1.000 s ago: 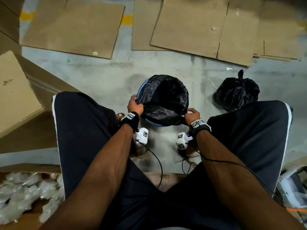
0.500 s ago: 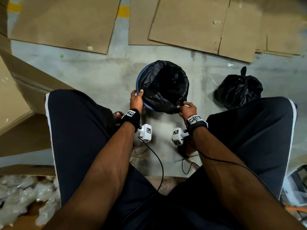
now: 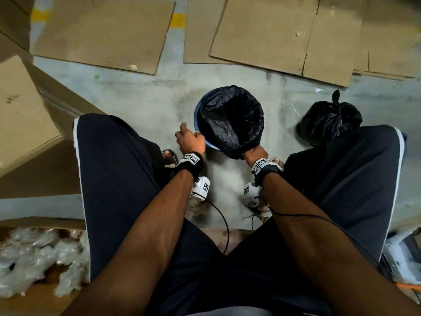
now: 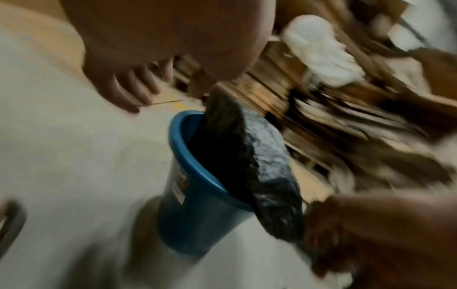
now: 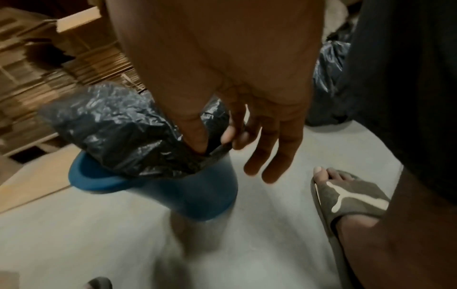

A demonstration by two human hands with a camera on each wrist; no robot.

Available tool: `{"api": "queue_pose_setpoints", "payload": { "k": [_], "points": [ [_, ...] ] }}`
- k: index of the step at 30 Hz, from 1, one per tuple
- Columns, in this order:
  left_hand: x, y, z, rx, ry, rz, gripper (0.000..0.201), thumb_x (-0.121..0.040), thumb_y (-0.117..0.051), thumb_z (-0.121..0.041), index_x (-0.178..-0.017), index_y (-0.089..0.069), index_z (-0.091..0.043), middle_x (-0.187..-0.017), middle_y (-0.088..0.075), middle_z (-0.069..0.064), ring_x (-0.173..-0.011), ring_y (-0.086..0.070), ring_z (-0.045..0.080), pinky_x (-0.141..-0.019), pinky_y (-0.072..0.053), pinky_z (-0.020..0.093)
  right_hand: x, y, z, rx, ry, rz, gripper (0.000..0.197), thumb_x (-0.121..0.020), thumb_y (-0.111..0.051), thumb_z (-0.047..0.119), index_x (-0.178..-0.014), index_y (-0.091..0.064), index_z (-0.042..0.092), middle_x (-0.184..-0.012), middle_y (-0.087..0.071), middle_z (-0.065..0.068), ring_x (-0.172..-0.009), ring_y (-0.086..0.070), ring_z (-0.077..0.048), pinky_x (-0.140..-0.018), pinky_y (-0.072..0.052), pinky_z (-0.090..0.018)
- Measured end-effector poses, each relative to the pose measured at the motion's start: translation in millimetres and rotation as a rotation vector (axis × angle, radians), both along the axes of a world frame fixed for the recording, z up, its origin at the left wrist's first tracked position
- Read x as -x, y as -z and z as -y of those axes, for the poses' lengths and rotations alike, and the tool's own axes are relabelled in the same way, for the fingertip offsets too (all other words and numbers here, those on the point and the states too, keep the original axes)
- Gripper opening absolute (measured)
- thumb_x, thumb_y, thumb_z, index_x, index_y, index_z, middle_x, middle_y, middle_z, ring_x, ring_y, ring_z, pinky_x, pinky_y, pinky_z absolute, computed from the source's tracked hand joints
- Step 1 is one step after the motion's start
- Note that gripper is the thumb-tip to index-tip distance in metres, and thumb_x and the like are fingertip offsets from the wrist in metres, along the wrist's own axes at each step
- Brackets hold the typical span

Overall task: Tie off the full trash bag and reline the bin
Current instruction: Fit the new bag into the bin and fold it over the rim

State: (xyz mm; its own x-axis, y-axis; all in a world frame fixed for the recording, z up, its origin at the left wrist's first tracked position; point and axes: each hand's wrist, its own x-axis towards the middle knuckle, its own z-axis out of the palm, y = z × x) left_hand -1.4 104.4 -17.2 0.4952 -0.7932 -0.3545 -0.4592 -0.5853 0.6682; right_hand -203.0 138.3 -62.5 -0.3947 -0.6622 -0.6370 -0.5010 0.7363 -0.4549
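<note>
A blue bin (image 3: 197, 115) stands on the concrete floor between my knees. A black liner (image 3: 232, 119) sits in it, bunched toward the right, so the left rim shows bare. My left hand (image 3: 190, 140) hovers beside the near-left rim with fingers loosely curled, holding nothing; the blurred left wrist view shows the same left hand (image 4: 128, 88) apart from the bin (image 4: 195, 215). My right hand (image 3: 254, 153) grips the liner's near edge. In the right wrist view its thumb and forefinger pinch the liner (image 5: 118, 125) over the bin (image 5: 197, 191). The tied full bag (image 3: 330, 119) lies to the right.
Flattened cardboard sheets (image 3: 102, 30) cover the floor beyond the bin. A cardboard box (image 3: 22, 115) stands at the left, and clear plastic wrap (image 3: 34, 254) lies at the lower left. My sandalled foot (image 5: 346, 195) rests near the bin's right.
My left hand has let go of the liner's left edge and drawn back from the rim. The liner has slumped to the right, held by my right hand alone.
</note>
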Motion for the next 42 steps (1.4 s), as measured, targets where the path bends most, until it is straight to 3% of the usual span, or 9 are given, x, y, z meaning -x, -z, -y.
{"api": "queue_pose_setpoints", "payload": {
  "k": [5, 8, 10, 14, 22, 28, 32, 38, 42],
  "points": [
    [24, -30, -4, 0.38, 0.58, 0.305, 0.056, -0.074, -0.052, -0.003, -0.126, -0.059, -0.022, -0.123, -0.05, 0.011, -0.113, -0.049, 0.03, -0.094, -0.051, 0.04, -2, -12, -3, 0.185, -0.127, -0.068, 0.014, -0.071, -0.07, 0.009, -0.08, -0.063, 0.017, -0.097, -0.065, -0.009, -0.087, -0.065, -0.032, -0.073, -0.049, -0.032],
    [42, -31, -9, 0.365, 1.115, 0.473, 0.063, -0.071, -0.052, -0.011, -0.131, -0.059, -0.031, -0.13, -0.051, 0.005, -0.111, -0.046, 0.027, -0.09, -0.046, 0.039, -6, -17, -4, 0.191, -0.262, -0.031, 0.02, -0.07, -0.078, 0.018, -0.088, -0.068, 0.02, -0.096, -0.069, -0.005, -0.092, -0.068, -0.032, -0.075, -0.055, -0.036],
    [46, -22, -18, 0.273, 1.261, 0.544, 0.055, -0.074, -0.053, -0.021, -0.127, -0.062, -0.033, -0.132, -0.05, 0.003, -0.111, -0.045, 0.028, -0.09, -0.045, 0.04, -9, -20, -6, 0.19, -0.335, -0.066, 0.036, -0.069, -0.083, 0.03, -0.1, -0.068, 0.017, -0.106, -0.068, -0.011, -0.098, -0.067, -0.035, -0.079, -0.056, -0.042],
    [36, -5, -26, 0.099, 1.083, 0.553, 0.037, -0.088, -0.052, -0.044, -0.108, -0.069, -0.018, -0.127, -0.044, 0.012, -0.116, -0.044, 0.032, -0.087, -0.051, 0.045, -12, -21, -9, 0.236, -0.361, -0.056, 0.037, -0.064, -0.085, 0.04, -0.091, -0.067, 0.023, -0.114, -0.053, -0.005, -0.097, -0.062, -0.029, -0.082, -0.054, -0.038],
    [23, -8, -19, -0.106, 0.737, 0.537, 0.035, -0.085, -0.065, -0.039, -0.109, -0.066, -0.013, -0.126, -0.048, 0.016, -0.109, -0.057, 0.037, -0.09, -0.051, 0.047, -31, -21, -4, 0.225, -0.328, -0.132, 0.074, -0.054, -0.094, 0.045, -0.105, -0.048, 0.021, -0.125, -0.041, -0.004, -0.095, -0.064, -0.035, -0.079, -0.055, -0.042],
    [13, 12, -21, -0.227, 0.433, 0.285, 0.043, -0.082, -0.067, -0.013, -0.123, -0.055, -0.008, -0.121, -0.046, 0.017, -0.099, -0.062, 0.045, -0.09, -0.054, 0.051, -39, -18, -1, 0.231, -0.272, -0.161, 0.077, -0.058, -0.095, 0.03, -0.115, -0.045, 0.015, -0.134, -0.04, -0.01, -0.104, -0.063, -0.042, -0.09, -0.056, -0.049],
    [5, 27, -20, -0.136, 0.156, 0.054, 0.037, -0.074, -0.065, -0.001, -0.109, -0.053, -0.005, -0.111, -0.061, 0.018, -0.099, -0.062, 0.037, -0.091, -0.051, 0.04, -44, -13, -2, 0.245, -0.257, -0.173, 0.081, -0.062, -0.094, 0.019, -0.124, -0.043, 0.011, -0.138, -0.038, -0.013, -0.11, -0.06, -0.046, -0.096, -0.053, -0.05],
    [-5, 58, -8, -0.029, -0.259, -0.269, 0.035, -0.073, -0.067, 0.002, -0.098, -0.047, -0.014, -0.077, -0.066, 0.006, -0.085, -0.069, 0.028, -0.09, -0.055, 0.038, -50, -7, -2, 0.243, -0.259, -0.219, 0.08, -0.072, -0.086, 0.009, -0.136, -0.037, 0.008, -0.149, -0.032, -0.016, -0.11, -0.06, -0.05, -0.096, -0.052, -0.052],
    [-4, 67, -7, -0.118, -0.279, -0.26, 0.027, -0.078, -0.072, -0.013, -0.099, -0.056, -0.016, -0.092, -0.071, 0.009, -0.097, -0.068, 0.029, -0.093, -0.054, 0.035, -51, -5, 0, 0.22, -0.305, -0.359, 0.081, -0.067, -0.087, 0.018, -0.132, -0.04, 0.011, -0.139, -0.039, -0.014, -0.115, -0.055, -0.04, -0.088, -0.055, -0.052]
  ]
}}
